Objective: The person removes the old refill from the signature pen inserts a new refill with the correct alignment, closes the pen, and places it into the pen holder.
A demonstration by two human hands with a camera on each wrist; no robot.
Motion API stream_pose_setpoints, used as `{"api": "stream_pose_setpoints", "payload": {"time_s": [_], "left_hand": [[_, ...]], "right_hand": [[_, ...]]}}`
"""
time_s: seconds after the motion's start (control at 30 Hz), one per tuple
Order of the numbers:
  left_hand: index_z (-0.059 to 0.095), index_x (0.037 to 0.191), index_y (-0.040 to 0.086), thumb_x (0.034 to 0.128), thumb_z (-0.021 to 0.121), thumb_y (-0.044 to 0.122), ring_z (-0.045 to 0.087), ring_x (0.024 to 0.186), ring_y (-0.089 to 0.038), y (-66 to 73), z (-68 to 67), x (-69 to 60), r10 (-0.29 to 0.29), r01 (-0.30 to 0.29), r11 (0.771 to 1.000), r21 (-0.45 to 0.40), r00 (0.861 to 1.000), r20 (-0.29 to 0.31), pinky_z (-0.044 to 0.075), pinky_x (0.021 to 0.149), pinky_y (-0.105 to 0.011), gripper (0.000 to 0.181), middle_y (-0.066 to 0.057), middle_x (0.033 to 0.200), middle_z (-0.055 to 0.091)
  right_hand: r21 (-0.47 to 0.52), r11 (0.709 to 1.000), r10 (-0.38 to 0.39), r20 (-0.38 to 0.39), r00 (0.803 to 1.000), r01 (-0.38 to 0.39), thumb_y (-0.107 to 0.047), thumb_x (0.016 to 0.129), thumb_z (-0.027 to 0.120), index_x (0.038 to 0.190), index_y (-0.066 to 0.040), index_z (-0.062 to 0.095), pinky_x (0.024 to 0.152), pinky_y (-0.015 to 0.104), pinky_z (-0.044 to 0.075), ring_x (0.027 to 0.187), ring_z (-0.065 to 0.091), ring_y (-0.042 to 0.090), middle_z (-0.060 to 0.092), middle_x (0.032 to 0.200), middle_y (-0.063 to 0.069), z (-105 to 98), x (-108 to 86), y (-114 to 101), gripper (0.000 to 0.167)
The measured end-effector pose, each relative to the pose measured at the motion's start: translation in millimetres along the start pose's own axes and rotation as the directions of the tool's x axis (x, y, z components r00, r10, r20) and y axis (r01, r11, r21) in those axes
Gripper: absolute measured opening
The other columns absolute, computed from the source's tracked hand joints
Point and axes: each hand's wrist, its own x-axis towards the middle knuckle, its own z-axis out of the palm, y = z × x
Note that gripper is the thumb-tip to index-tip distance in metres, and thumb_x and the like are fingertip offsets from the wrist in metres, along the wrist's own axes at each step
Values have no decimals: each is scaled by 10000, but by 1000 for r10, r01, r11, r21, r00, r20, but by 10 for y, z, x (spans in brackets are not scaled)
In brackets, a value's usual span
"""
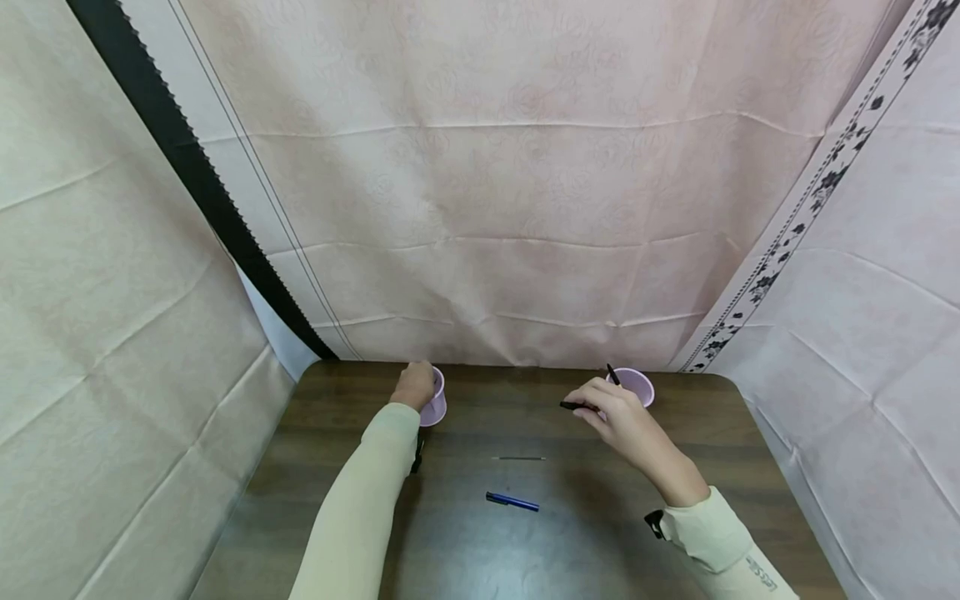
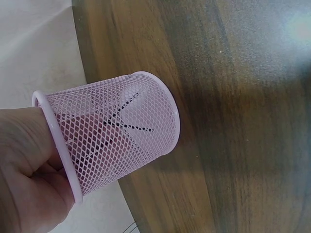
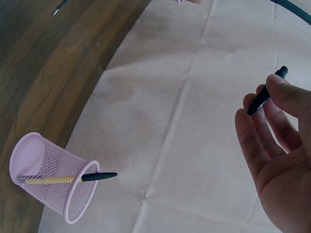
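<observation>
My left hand [image 1: 415, 384] reaches into a pink mesh pen cup [image 2: 160, 111] at the table's back left. Several thin dark sticks show through the mesh near the fingers; whether the fingers hold one is hidden. My right hand [image 1: 611, 412] pinches a short black pen barrel piece [image 3: 265, 94], tapered at one end and ridged at the other, between thumb and fingers. Behind this hand stands a second pink mesh cup [image 3: 53, 165]. A pen [image 3: 99, 176] with a black end and a yellowish body leans in it, the black end above the rim.
On the wooden table [image 1: 465, 550], a blue pen [image 1: 513, 502] lies front of centre. A thin pen refill [image 1: 519, 458] lies farther back, between the two arms. Pale cloth [image 1: 525, 192] hangs behind the table's back edge and along both sides.
</observation>
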Motion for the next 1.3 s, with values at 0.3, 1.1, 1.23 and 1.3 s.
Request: {"api": "stream_pose_setpoints", "payload": {"time_s": [0.3, 1.1, 1.23, 1.3], "left_hand": [[694, 973, -34, 898, 669, 15, 717, 1023, -423, 2, -29, 13, 4, -3, 999, 39, 1000, -16, 599, 856, -501, 93, -277, 1135, 714], [660, 1055, -7, 980, 580, -9, 702, 974, -369, 60, -173, -139, 66, -65, 997, 34, 998, -15, 587, 803, -494, 110, -225, 1077, 705], [666, 1016, -3, 945, 611, -24, 712, 955, -377, 59, -205, -178, 95, -93, 995, 41, 995, -43, 587, 791, -495, 92, -221, 1044, 720], [668, 997, -2, 928, 625, -36, 715, 942, -375, 65, -225, -201, 103, -101, 994, 42, 993, -57, 587, 783, -494, 88, -219, 1030, 725]], "right_hand": [[-1, 1000, -9, -11, 1000, 9, 43, 808, 829, 1020, -99, 762, 765, 219, 553, 903, 694, 146, 734, 992, -5, 8, 8, 22, 264], [6, 1000, -24, -35, 999, 25, 87, 776, 836, 1006, -96, 760, 796, 182, 525, 888, 700, 154, 737, 981, -6, 41, 4, 68, 304], [15, 1000, -24, -42, 999, 24, 111, 761, 836, 1003, -93, 759, 789, 153, 525, 881, 696, 151, 734, 978, -4, 46, 1, 72, 326], [17, 1000, -22, -42, 999, 23, 116, 759, 835, 1004, -92, 759, 780, 163, 534, 880, 696, 151, 733, 978, -1, 43, 4, 70, 330]]}}
